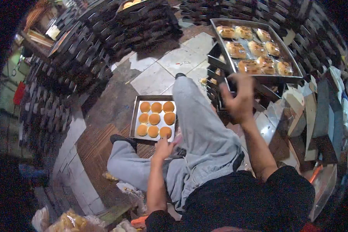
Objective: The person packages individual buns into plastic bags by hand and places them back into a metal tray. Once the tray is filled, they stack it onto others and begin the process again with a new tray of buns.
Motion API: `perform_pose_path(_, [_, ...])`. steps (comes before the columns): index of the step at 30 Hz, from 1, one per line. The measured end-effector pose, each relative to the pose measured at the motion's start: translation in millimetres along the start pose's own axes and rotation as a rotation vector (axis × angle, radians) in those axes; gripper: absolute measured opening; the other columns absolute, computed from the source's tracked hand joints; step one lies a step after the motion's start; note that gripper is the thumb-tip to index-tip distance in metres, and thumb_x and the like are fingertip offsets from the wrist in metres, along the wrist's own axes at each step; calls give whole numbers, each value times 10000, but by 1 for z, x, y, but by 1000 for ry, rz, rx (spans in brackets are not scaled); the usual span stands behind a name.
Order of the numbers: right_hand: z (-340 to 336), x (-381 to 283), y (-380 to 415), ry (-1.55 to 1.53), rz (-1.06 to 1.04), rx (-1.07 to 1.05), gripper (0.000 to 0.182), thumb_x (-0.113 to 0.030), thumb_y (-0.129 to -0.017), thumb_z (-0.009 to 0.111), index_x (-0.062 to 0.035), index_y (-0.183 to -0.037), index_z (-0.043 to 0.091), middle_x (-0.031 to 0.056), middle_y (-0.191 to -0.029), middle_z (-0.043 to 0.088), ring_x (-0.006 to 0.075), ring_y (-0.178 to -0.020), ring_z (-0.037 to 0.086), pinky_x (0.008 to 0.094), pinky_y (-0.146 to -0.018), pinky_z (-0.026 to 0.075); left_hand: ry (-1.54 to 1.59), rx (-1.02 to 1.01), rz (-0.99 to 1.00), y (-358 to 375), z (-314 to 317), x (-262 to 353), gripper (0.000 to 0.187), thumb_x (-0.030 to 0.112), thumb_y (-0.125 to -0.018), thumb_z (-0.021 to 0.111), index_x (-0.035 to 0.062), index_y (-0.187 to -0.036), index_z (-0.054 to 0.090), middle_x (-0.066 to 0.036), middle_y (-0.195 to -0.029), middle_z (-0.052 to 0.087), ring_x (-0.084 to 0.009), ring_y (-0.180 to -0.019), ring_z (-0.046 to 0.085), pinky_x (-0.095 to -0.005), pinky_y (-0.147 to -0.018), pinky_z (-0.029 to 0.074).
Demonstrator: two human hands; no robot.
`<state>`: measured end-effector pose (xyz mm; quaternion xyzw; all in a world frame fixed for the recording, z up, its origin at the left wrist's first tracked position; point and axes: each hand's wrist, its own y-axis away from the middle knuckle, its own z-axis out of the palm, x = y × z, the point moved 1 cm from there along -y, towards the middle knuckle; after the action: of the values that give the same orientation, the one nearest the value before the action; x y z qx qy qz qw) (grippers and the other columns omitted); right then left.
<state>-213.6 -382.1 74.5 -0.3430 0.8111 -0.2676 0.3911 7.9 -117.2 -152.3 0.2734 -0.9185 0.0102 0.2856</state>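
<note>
My left hand (164, 150) is at the near right corner of a metal baking tray (133, 124) on the floor. Its fingertips reach the nearest golden round bun (165, 132), one of several standing in rows. A small pink thing (177, 139) sticks out beside the thumb; its kind is too blurred to tell, and the curled fingers partly hide it. My right hand (240, 96) is raised, thumb and fingers apart, with nothing visible in it. It is just below the front edge of a second tray (272, 78), which holds several clear-wrapped buns (257, 49) with dark print.
Tall stacks of dark trays (137, 36) rise at the back and left. Under the second tray, more dark trays (216, 62) are stacked. Upright boards (309, 123) line the right side. A plastic bag of yellowish pieces (69, 222) sits at lower left. My crossed legs (205, 127) flank the floor tray.
</note>
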Motion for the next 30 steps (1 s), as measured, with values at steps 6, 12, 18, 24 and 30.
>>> perform_pose_path(6, [157,-67,168,-531,-258,-890,196,-150,-894,642,25,-978,615,215,-1011,586,415,-916,617,501,-788,531,130,362,-67,28,-72,18,421,284,-1014,579,8,-1326,520,-272,-1127,661,-438,-1008,640,-518,-905,485])
perform_pose_path(12, [189,-64,218,-364,-251,-1382,199,-122,-851,629,42,-963,642,229,-1058,573,400,-970,606,499,-841,526,685,611,-367,52,-36,-14,275,163,-1036,557,-23,-1238,581,-138,-1056,696,-158,-926,658,-317,-837,521])
perform_pose_path(18, [184,-75,197,-348,-432,-1088,181,-63,-743,657,-20,-918,639,187,-1035,588,349,-962,583,453,-894,442,665,319,-486,52,-31,-13,214,184,-1017,588,10,-1118,662,-126,-953,710,-213,-850,674,-347,-814,525])
perform_pose_path(24, [184,-68,174,-601,-283,-1281,135,-55,-692,687,-8,-799,620,175,-880,615,380,-900,611,479,-794,476,633,290,-417,46,-30,18,232,227,-962,658,16,-1051,690,-140,-878,707,-232,-865,678,-368,-806,518])
perform_pose_path(30, [169,-88,61,-804,-271,-1222,278,-59,-750,696,19,-1017,688,190,-907,649,405,-884,645,481,-807,515,643,99,-349,26,-86,14,146,187,-836,781,58,-866,720,-84,-870,719,-225,-911,656,-402,-941,453])
